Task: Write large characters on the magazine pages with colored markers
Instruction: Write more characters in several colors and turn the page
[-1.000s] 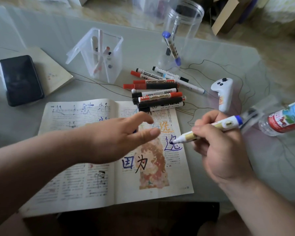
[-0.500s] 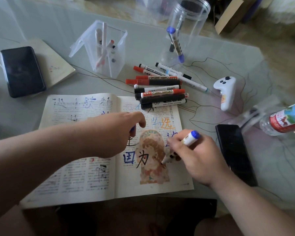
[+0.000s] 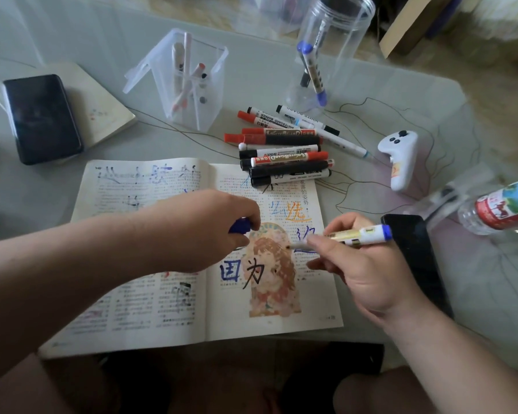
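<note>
An open magazine point(image 3: 150, 312) lies flat near the table's front edge, with large blue, black and orange characters written on both pages. My right hand point(image 3: 362, 273) grips a blue marker point(image 3: 356, 236) nearly level, its uncapped tip pointing left over the illustrated figure on the right page. My left hand point(image 3: 204, 231) rests over the page fold and holds the blue cap point(image 3: 240, 226) in curled fingers, close to the marker's tip. A pile of several red and black markers point(image 3: 284, 153) lies at the magazine's top right corner.
A clear square holder point(image 3: 189, 82) and a clear round jar point(image 3: 326, 55) with pens stand behind. A black phone point(image 3: 41, 118) lies on a notebook at the left, another phone point(image 3: 416, 258) at my right wrist. A white controller point(image 3: 399, 158) and a plastic bottle point(image 3: 503, 204) sit right.
My right hand came down to the right page with the marker upright, then tilted it level with the tip toward my left hand. My left hand curled around the blue cap.
</note>
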`<state>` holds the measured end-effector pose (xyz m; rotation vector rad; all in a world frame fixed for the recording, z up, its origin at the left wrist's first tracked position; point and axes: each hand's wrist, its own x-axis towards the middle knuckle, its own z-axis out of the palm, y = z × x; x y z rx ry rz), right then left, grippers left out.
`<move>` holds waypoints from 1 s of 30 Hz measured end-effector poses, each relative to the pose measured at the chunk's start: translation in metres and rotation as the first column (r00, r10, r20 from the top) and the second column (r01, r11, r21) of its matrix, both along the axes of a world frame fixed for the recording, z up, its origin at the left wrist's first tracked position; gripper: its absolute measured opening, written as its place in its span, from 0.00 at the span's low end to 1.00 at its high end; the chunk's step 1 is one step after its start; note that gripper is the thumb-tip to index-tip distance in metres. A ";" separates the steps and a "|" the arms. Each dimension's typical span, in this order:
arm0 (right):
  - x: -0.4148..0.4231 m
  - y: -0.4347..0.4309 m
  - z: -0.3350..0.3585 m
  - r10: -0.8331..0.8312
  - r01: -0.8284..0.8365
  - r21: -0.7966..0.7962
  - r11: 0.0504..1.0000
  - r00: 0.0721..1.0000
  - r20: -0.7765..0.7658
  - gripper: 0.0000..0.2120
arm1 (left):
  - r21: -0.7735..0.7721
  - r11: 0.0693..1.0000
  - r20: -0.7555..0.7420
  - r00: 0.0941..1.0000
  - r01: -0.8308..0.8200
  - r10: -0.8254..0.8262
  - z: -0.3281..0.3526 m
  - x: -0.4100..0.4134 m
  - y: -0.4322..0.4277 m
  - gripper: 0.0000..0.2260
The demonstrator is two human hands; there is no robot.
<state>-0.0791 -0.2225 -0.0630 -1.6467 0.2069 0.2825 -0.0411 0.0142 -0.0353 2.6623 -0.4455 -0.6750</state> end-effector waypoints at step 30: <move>-0.005 0.002 -0.014 0.276 -0.188 -0.470 0.863 0.953 0.124 0.06 | 0.033 0.996 -0.025 0.996 0.084 -0.084 -0.003 0.002 -0.003 0.11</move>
